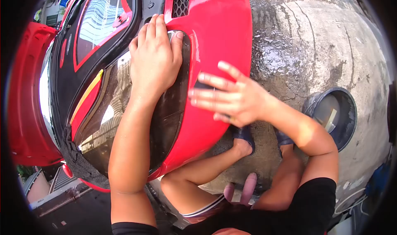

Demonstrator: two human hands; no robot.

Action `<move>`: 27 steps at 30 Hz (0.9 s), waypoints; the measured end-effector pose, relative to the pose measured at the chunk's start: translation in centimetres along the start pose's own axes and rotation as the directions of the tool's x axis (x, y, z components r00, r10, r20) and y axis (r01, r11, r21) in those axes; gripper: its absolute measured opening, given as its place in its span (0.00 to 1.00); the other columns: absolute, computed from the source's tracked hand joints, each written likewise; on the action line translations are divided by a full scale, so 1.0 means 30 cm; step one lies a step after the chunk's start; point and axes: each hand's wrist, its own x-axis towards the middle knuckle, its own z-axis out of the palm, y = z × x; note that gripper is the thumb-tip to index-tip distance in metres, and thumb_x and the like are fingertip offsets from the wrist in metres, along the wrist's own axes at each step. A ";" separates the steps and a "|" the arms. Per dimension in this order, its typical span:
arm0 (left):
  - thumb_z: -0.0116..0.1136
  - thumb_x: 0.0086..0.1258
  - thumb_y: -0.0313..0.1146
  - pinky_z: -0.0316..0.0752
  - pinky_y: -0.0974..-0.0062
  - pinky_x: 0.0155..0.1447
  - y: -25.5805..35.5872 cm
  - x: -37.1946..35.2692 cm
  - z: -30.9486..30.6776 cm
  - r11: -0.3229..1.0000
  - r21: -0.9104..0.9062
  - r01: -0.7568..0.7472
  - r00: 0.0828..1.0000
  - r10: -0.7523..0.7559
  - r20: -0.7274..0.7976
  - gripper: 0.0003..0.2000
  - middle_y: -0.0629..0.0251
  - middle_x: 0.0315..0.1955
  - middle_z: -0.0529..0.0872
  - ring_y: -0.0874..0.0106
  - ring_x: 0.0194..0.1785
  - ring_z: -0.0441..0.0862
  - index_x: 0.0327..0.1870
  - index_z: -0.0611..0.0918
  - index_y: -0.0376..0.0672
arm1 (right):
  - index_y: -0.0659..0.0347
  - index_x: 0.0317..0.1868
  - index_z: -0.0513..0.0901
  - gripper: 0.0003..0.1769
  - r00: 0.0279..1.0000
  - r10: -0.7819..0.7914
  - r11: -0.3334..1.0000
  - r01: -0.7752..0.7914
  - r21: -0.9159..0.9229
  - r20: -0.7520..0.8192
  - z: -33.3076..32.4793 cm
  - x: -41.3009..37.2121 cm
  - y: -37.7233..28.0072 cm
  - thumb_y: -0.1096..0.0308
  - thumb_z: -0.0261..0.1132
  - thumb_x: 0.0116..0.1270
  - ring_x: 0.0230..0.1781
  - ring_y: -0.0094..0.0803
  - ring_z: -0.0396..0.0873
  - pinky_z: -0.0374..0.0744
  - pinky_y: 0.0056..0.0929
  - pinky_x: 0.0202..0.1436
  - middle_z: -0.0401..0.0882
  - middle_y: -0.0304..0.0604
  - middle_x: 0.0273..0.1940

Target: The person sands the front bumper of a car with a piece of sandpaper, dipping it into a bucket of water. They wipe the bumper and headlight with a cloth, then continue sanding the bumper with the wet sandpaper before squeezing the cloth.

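A red car front with a dark headlight (167, 123) fills the left and middle of the head view. My left hand (155, 57) lies flat across the headlight's upper end, fingers stretched toward the black honeycomb grille (180, 1) and thumb at the lens edge. Over the red bumper (206, 129), to the right of the headlight, my right hand (237, 98) has its fingers spread and slightly smeared by motion. A small dark patch (202, 85) shows between those fingers, partly covered by them. Whether the right fingertips touch the paint I cannot tell.
A dark bucket (349, 125) with liquid and a pale flat piece in it stands on the concrete (326, 57) at right. The ground beside the bumper is wet. An opened red panel (33, 98) stands out at far left. My feet in dark sandals (245, 135) are below the bumper.
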 end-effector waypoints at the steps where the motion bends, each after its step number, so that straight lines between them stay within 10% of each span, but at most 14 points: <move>1: 0.53 0.87 0.49 0.68 0.46 0.79 -0.001 0.002 -0.007 1.000 -0.016 -0.001 1.000 0.001 0.024 0.31 0.46 0.75 0.80 0.49 0.79 0.76 0.78 0.73 0.30 | 0.46 0.78 0.82 0.30 1.000 0.015 1.000 -0.015 -0.016 -0.010 0.005 -0.017 -0.018 0.50 0.60 0.80 0.88 0.43 0.65 0.42 0.64 0.93 0.77 0.35 0.81; 5: 0.53 0.87 0.48 0.68 0.46 0.79 0.007 -0.006 -0.009 0.999 -0.032 -0.015 0.999 0.016 0.027 0.31 0.46 0.75 0.80 0.50 0.78 0.76 0.77 0.74 0.30 | 0.43 0.77 0.82 0.32 0.969 0.233 0.949 -0.245 -0.200 -0.084 -0.035 0.036 0.068 0.48 0.67 0.75 0.88 0.42 0.64 0.41 0.69 0.93 0.75 0.33 0.82; 7: 0.53 0.87 0.48 0.68 0.47 0.78 0.000 -0.002 -0.003 1.000 0.003 -0.009 1.000 0.009 -0.001 0.30 0.46 0.74 0.80 0.50 0.78 0.77 0.77 0.74 0.29 | 0.44 0.78 0.82 0.32 0.993 0.058 0.997 -0.063 0.048 0.099 -0.010 -0.086 -0.112 0.48 0.66 0.76 0.88 0.42 0.63 0.40 0.70 0.92 0.75 0.32 0.82; 12: 0.53 0.87 0.49 0.66 0.46 0.80 0.002 0.000 -0.017 0.999 -0.037 0.006 0.998 -0.004 0.058 0.32 0.45 0.76 0.79 0.49 0.80 0.74 0.79 0.73 0.29 | 0.45 0.80 0.79 0.33 0.960 0.264 0.935 -0.278 -0.223 -0.088 -0.021 0.036 0.058 0.48 0.65 0.78 0.88 0.43 0.62 0.40 0.72 0.91 0.75 0.33 0.82; 16: 0.53 0.88 0.48 0.67 0.46 0.80 0.003 0.001 -0.005 1.000 -0.009 0.004 1.000 -0.004 0.011 0.31 0.45 0.75 0.79 0.49 0.79 0.76 0.78 0.73 0.30 | 0.46 0.82 0.77 0.33 0.990 0.092 0.994 -0.098 0.057 0.108 -0.027 -0.049 -0.136 0.48 0.62 0.81 0.88 0.47 0.60 0.42 0.74 0.90 0.72 0.32 0.84; 27: 0.52 0.88 0.49 0.67 0.47 0.80 0.005 0.000 -0.012 1.000 -0.015 0.001 1.000 -0.001 0.021 0.30 0.45 0.75 0.79 0.51 0.79 0.75 0.78 0.74 0.31 | 0.48 0.81 0.78 0.35 0.985 0.175 0.977 -0.173 -0.126 0.003 -0.018 -0.008 -0.089 0.46 0.64 0.79 0.87 0.45 0.63 0.41 0.75 0.90 0.74 0.34 0.82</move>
